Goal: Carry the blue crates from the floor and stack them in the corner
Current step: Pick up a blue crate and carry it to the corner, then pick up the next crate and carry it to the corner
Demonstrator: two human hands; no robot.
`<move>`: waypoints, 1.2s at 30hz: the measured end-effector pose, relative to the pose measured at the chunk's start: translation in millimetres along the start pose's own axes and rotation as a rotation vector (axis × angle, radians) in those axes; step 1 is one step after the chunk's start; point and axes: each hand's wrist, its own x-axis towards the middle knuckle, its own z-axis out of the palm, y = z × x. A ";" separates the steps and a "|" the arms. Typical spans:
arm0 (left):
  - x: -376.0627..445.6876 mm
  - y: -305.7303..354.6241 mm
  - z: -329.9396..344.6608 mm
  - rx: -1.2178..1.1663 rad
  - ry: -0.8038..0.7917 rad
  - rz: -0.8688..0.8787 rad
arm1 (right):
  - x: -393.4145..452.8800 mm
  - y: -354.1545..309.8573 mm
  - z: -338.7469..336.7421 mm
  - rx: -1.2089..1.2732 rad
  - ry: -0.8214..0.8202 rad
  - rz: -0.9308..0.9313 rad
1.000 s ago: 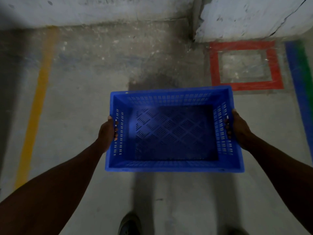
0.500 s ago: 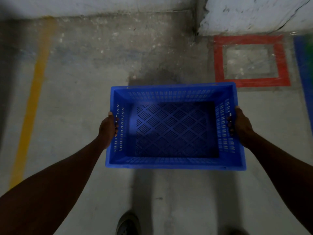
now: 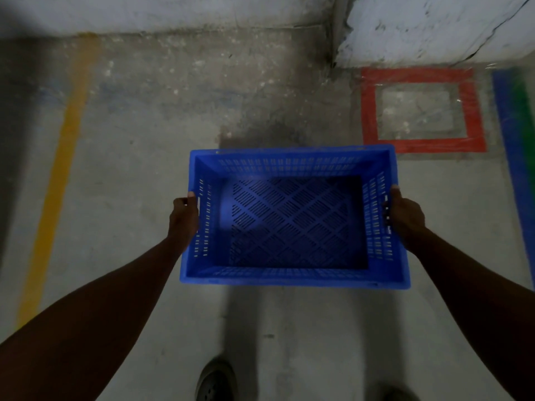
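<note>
I hold one empty blue crate (image 3: 292, 218) level above the concrete floor, in the middle of the view. It has slotted walls and a perforated bottom. My left hand (image 3: 183, 217) grips its left wall, thumb over the rim. On the opposite wall, my right hand (image 3: 405, 215) grips in the same way. Both arms are stretched forward. No other crate is in view.
A wall (image 3: 173, 13) runs along the top, with a jutting wall corner (image 3: 341, 44) ahead. A red taped square (image 3: 419, 111) marks the floor at the right, beside a blue and green stripe (image 3: 515, 140). A yellow line (image 3: 60, 175) runs along the left. My shoe (image 3: 215, 380) shows below.
The wall, the corner and the red square have slid lower and nearer in the view. The crate stays level in both hands and the grip is unchanged.
</note>
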 end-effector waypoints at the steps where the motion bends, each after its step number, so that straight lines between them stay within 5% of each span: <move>1: -4.8 3.7 -3.9 0.027 0.037 -0.002 | -3.1 -3.5 -4.2 -0.051 -0.008 -0.007; 6: -37.9 32.0 -35.1 0.040 0.134 0.011 | -40.0 -26.8 -37.8 -0.106 -0.041 -0.042; 13: -158.8 112.2 -113.7 -0.171 -0.109 0.067 | -155.1 -88.0 -117.2 0.125 -0.167 -0.036; 18: -285.5 196.8 -211.0 -0.432 -0.197 0.004 | -282.8 -152.3 -208.3 0.236 -0.285 -0.012; 26: -523.2 272.4 -369.2 -0.405 -0.249 0.055 | -497.9 -251.8 -346.2 0.237 -0.347 -0.252; 30: -633.2 270.0 -422.1 -0.527 -0.141 0.084 | -581.4 -268.1 -391.4 0.269 -0.428 -0.334; 36: -791.8 213.4 -481.4 -0.752 0.229 0.060 | -697.9 -256.3 -395.0 0.096 -0.675 -0.487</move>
